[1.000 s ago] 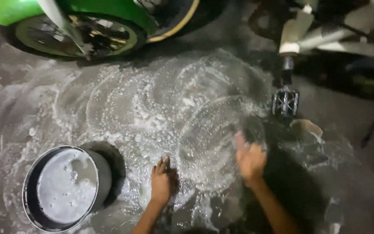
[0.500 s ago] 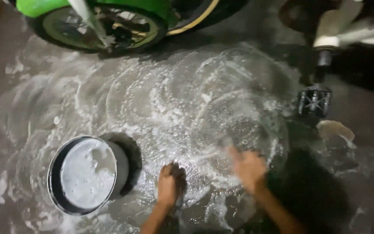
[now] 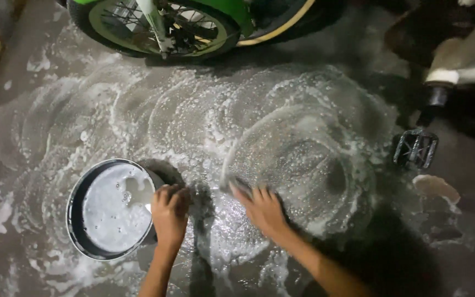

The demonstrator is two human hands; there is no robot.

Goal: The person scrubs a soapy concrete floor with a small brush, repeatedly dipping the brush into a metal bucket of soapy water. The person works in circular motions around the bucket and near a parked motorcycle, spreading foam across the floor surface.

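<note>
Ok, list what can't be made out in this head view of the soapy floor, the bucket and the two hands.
- Right hand: whatever it presses on the foamy floor is hidden under its fingers and blurred.
- Left hand: fist beside the bucket; contact or contents unclear.
- Bucket: foamy water hides its bottom.
- Green bicycle wheel: cut off by the top edge.
- Pale lump by the pedal: too dark to identify.

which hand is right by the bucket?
The left hand: it rests on the soapy floor against the rim of the black bucket. The right hand is further right, flat on the foam, apart from the bucket.
</note>
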